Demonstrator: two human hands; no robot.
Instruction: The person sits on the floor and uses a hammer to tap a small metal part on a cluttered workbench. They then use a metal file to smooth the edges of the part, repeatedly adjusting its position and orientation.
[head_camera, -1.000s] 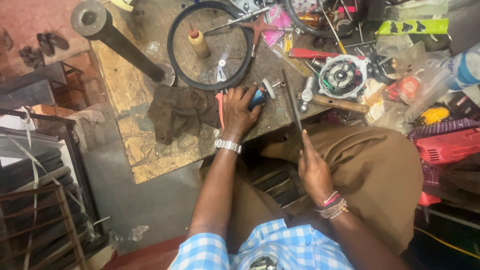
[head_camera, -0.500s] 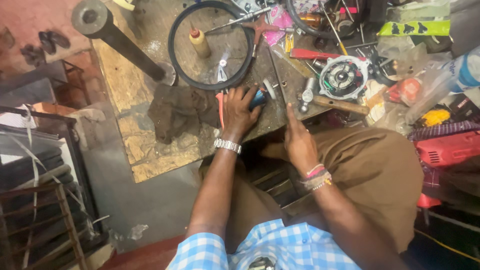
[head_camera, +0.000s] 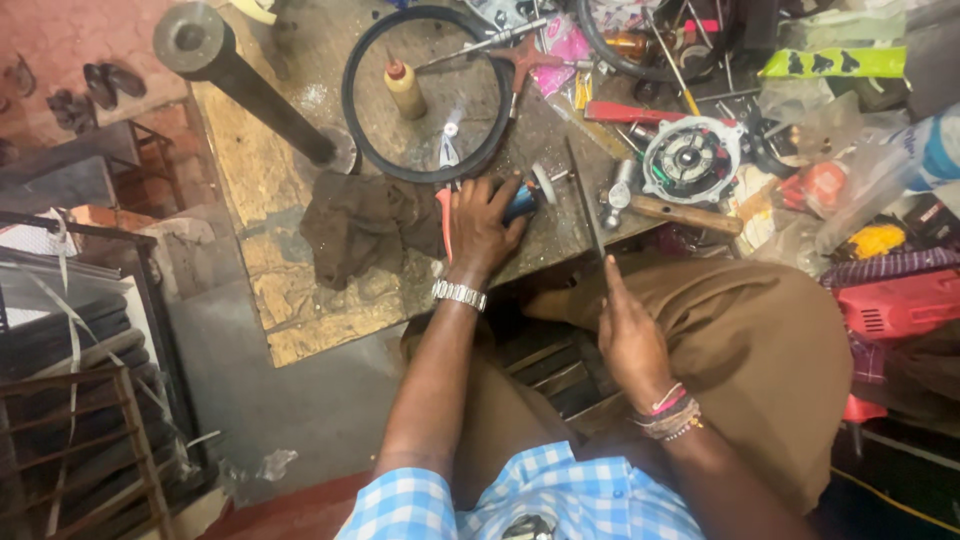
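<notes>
My left hand (head_camera: 484, 225) presses down on a small blue tool (head_camera: 521, 201) at the near edge of the wooden workbench (head_camera: 290, 300). A metal watch (head_camera: 459, 294) is on that wrist. My right hand (head_camera: 628, 338) grips the near end of a long thin flat file (head_camera: 586, 205). The file slants up over the bench edge toward the blue tool. Red and white bracelets (head_camera: 668, 411) ring the right wrist. My legs in brown trousers (head_camera: 760, 360) sit under the right hand.
A black rubber ring (head_camera: 352, 120) lies on the bench around a small oil bottle (head_camera: 405, 90). A dark rag (head_camera: 360, 225), a hammer (head_camera: 660, 205), a round motor part (head_camera: 692, 158) and a thick metal post (head_camera: 245, 85) stand nearby. A red power tool (head_camera: 900, 305) lies at right.
My right hand pushed the file forward toward the bench, then drew it back toward my lap. The left hand stayed on the blue tool.
</notes>
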